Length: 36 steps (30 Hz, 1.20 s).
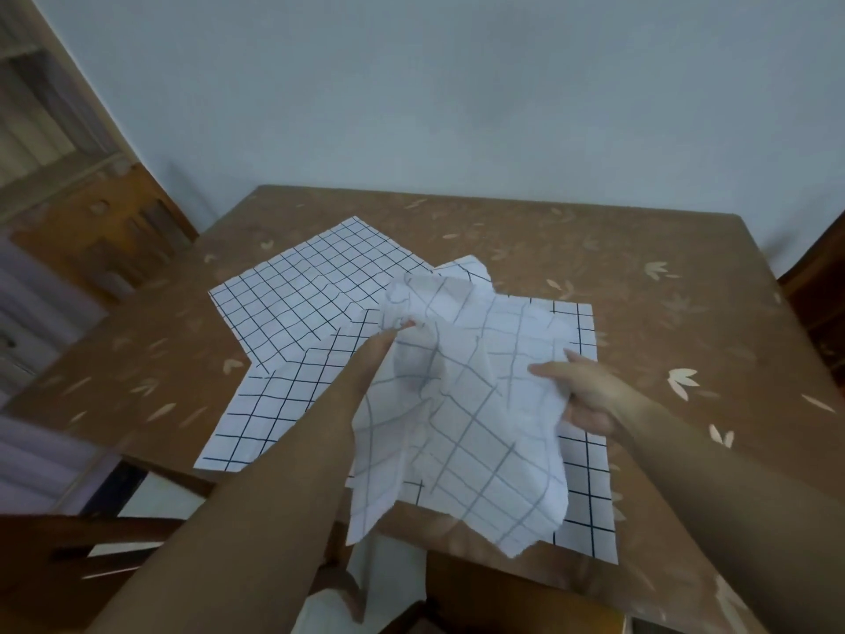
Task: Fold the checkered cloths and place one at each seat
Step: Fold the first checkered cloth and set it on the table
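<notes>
A crumpled white checkered cloth (462, 418) hangs in the air above the table, held by both hands. My left hand (388, 340) pinches its upper left part, mostly hidden under the fabric. My right hand (580, 391) grips its right edge. Beneath it, other white checkered cloths lie flat and overlapping on the table: one at the far left (311, 286), one at the near left (270, 414) and one at the right (587, 491).
The square table (686, 313) has a brown leaf-patterned cover. Wooden chairs stand at the far left (114, 231), the near left (68, 565) and the right edge (818, 295). A pale wall runs behind the table.
</notes>
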Each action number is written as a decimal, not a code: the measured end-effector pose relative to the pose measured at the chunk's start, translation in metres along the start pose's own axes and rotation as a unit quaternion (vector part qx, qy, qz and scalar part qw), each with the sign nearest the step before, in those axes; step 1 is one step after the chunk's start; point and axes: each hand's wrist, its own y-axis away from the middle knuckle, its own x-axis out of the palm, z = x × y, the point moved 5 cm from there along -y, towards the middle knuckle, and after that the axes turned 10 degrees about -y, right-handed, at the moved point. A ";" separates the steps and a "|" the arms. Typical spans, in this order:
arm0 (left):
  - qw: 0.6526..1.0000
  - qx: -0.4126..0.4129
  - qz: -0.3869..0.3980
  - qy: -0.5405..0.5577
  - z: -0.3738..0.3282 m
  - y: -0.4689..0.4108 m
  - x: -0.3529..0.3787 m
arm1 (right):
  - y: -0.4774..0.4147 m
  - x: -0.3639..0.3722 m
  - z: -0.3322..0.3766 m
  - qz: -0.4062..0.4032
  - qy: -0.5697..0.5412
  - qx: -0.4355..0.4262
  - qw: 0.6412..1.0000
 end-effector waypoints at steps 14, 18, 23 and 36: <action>0.976 -0.172 0.102 0.084 0.113 -0.030 0.036 | 0.012 -0.088 -0.052 -0.118 0.176 0.086 0.973; 0.965 -0.196 0.163 0.052 0.128 -0.027 0.048 | 0.014 -0.101 -0.055 -0.181 0.168 0.074 0.966; 0.966 -0.201 0.153 0.050 0.137 -0.037 0.055 | 0.016 -0.108 -0.052 -0.239 0.148 0.021 0.959; 0.991 -0.018 -0.056 -0.121 0.143 -0.058 0.037 | 0.040 -0.107 -0.046 -0.314 0.496 -0.112 0.802</action>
